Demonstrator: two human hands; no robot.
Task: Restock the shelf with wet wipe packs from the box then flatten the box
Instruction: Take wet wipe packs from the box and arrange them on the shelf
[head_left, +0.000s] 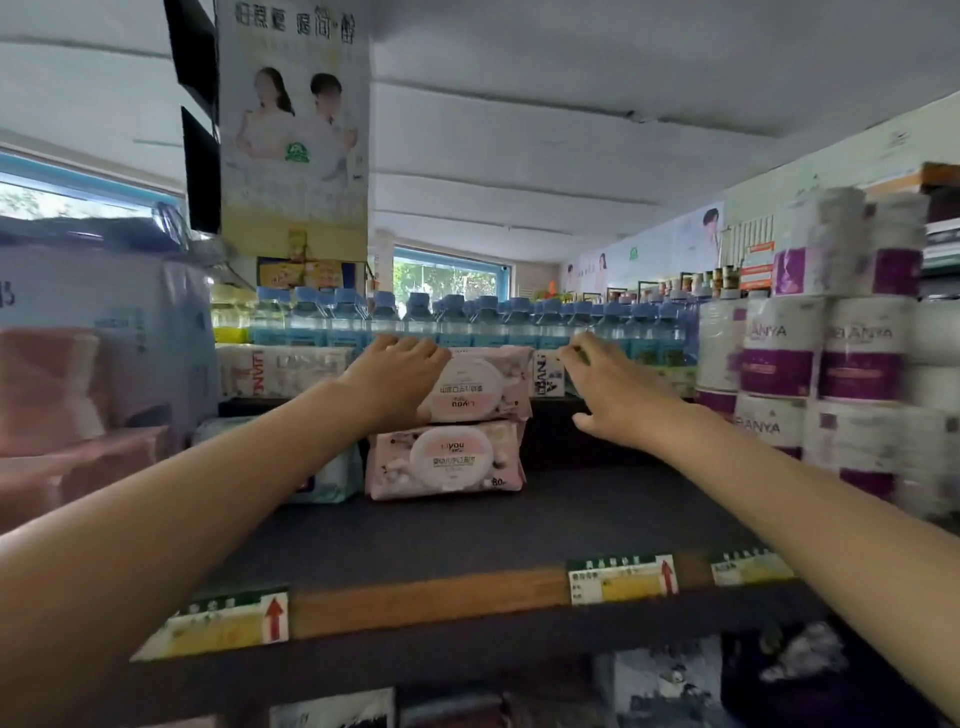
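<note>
Two pink wet wipe packs are stacked on the dark shelf (519, 519). The lower pack (447, 460) lies label-up. The upper pack (480, 384) lies on top of it, turned the other way round. My left hand (395, 376) rests on the upper pack's left end, fingers curled over its far edge. My right hand (608, 395) hovers to the right of the stack with fingers apart, holding nothing. The box is out of view.
Blue-capped water bottles (467, 322) line the far side behind the stack. Purple-and-white tissue rolls (821, 353) tower on the right. Wrapped tissue bundles (104, 338) stand on the left, with a pale pack (332, 480) beside the stack. Price tags (621, 579) line the shelf's front edge.
</note>
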